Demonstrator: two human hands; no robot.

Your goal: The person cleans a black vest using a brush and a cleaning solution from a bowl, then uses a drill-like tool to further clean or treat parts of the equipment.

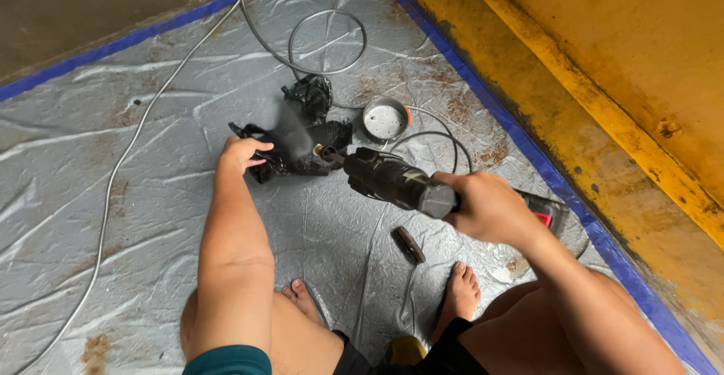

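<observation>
Silver-grey tarpaulin (113, 194), crinkled and rust-stained, carries everything here, bounded by a blue edge strip (483, 81) that runs along its far and right sides against a yellow wall (603, 50). Near the middle of the sheet lies one black greasy machine part (302, 137), lumpy and hard to identify further. The left hand (241, 152) is closed on the part's left end, apparently to pin it down so it cannot shift. The right hand (486, 209) is wrapped tight around the grip of one black power tool (396, 180), held low and nearly level so that its nose meets the part's right side; a blur of dark mist hangs just above the contact point. One round metal cap (385, 120) sits just beyond the tool, toward the sheet's right edge, open side up, seemingly set aside within reach. One small dark bit or handle (409, 244) lies between the two bare feet (461, 292) at the near edge. Grey cable (113, 171) trails across the left side and loops once at the far edge.
</observation>
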